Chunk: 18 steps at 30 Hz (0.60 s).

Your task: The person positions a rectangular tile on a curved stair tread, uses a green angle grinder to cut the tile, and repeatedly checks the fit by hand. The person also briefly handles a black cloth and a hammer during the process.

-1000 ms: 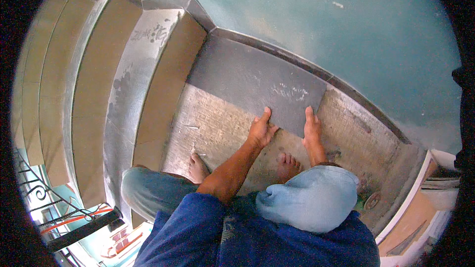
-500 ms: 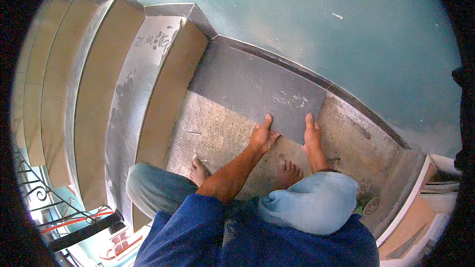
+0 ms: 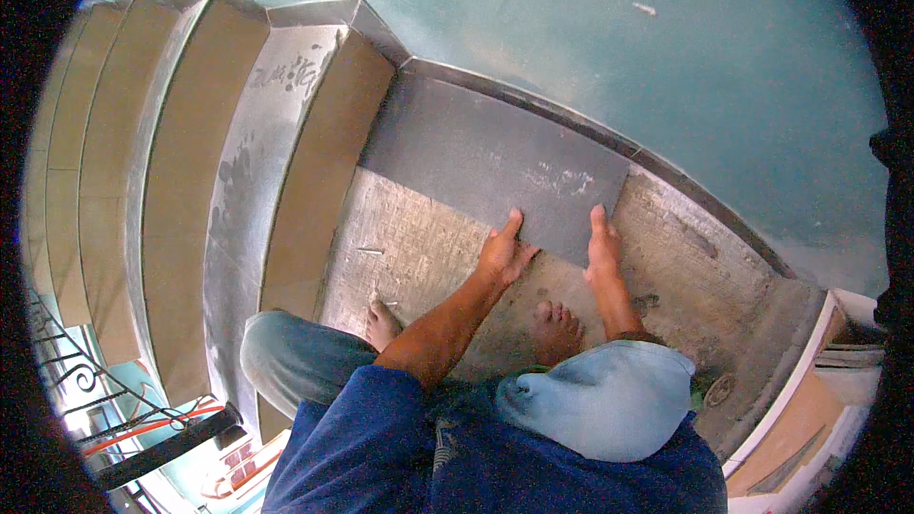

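A large dark grey floor tile [image 3: 476, 148] lies along the foot of the wall, its far left end by the lowest stair riser. My left hand [image 3: 506, 252] holds its near edge, thumb on top and fingers lower at the edge. At the tile's near right corner, my right hand [image 3: 603, 246] grips the side, thumb on the upper face. The fingertips under the tile are hidden. Whitish smudges mark the tile's surface near my hands.
Tiled stairs [image 3: 309, 157] rise at the left. A teal wall [image 3: 609, 57] with dark skirting [image 3: 533, 95] borders the far side. Rough bare concrete [image 3: 428, 228] lies under my bare feet, with a small round drain cover [image 3: 721, 390] at right. A metal railing [image 3: 86, 376] stands lower left.
The whole view has shifted slightly. Both hands stay on the tile, and it shows no clear movement against the wall or stairs.
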Each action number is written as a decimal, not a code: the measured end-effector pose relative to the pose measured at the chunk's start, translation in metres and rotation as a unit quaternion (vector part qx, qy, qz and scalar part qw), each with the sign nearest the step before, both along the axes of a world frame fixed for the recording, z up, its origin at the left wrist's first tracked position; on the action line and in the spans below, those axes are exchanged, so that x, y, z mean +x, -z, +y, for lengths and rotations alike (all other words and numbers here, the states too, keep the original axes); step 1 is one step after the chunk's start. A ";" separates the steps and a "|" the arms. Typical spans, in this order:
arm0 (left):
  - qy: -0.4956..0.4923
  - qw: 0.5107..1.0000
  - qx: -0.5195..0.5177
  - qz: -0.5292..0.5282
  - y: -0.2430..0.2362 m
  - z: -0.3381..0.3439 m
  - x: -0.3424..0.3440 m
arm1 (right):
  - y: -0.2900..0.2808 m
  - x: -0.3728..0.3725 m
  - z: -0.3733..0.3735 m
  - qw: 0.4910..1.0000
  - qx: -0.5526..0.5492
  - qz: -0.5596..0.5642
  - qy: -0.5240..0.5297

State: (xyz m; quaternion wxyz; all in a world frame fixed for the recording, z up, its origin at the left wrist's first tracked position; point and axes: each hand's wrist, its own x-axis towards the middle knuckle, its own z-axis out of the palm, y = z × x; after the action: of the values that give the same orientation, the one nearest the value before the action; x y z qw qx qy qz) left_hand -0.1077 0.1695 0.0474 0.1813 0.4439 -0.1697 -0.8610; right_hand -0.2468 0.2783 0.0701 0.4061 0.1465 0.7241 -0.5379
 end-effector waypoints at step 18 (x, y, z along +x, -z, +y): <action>0.142 0.849 -0.351 -0.368 -0.031 -0.019 0.034 | 0.067 -0.008 0.015 0.992 -0.119 -0.023 0.018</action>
State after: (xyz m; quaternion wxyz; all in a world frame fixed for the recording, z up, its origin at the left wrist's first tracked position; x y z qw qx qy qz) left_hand -0.0732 0.1507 0.0779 0.1247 0.6063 -0.5763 -0.5335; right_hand -0.2547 0.2931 0.0033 0.4270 0.1227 0.6428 -0.6240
